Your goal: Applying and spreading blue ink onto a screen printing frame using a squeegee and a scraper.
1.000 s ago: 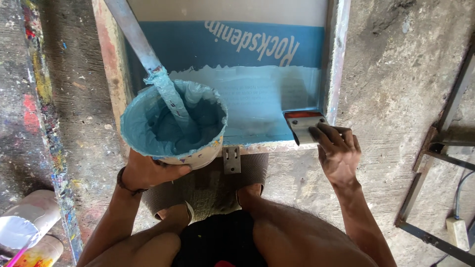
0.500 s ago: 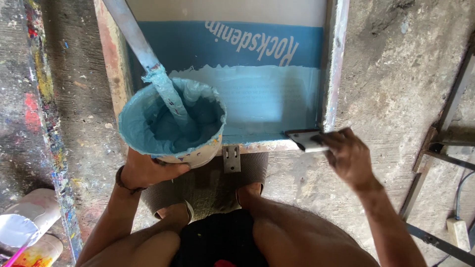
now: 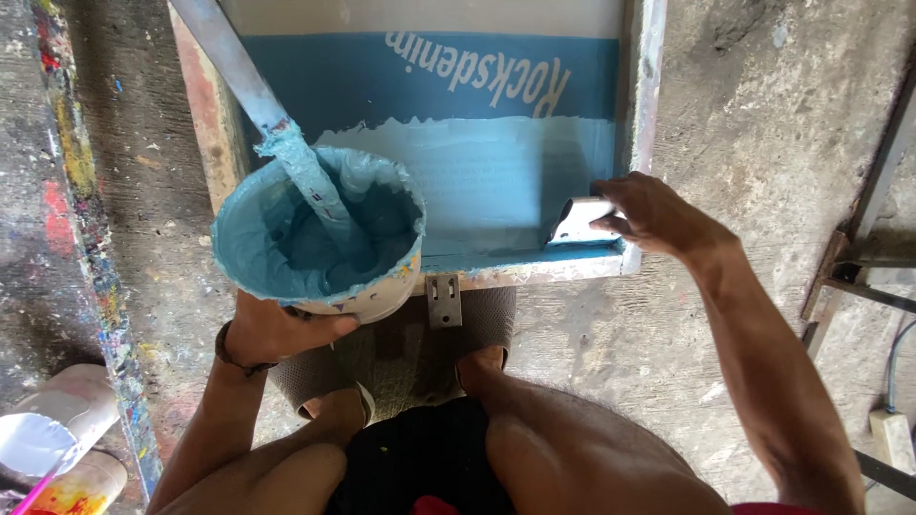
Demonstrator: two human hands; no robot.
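Head camera view, looking straight down at a person crouching over a screen-printing frame on a rough concrete floor. The person's right hand (image 3: 658, 217) is gripping a small flat metal scraper (image 3: 578, 221) between thumb and fingers, pressing its edge into the near right corner of the wooden-framed mesh screen (image 3: 641, 114), where a pool of pale turquoise ink (image 3: 477, 186) is lying. A second ago this hand was resting on the frame's outer edge with the scraper held flat; half a second ago it was lifting clear of the corner; now it is reaching inside the frame with the blade tilted into the ink, so scraping appears to be starting along the near rail.

The left hand (image 3: 272, 329) is closed around the underside of a round white plastic tub coated in turquoise ink (image 3: 320, 234), holding it just over the near left corner of the frame, much as it was before. A long grey stirring stick (image 3: 253, 95), caked in ink at its lower end, is leaning out of the tub toward the top left.

Beyond the pale ink, a darker blue band with light lettering is crossing the screen. A small metal hinge bracket (image 3: 444, 300) is sitting at the frame's near edge, above the person's bare knees. At lower left, paint-stained containers (image 3: 52, 439) are standing beside a paint-splattered strip.
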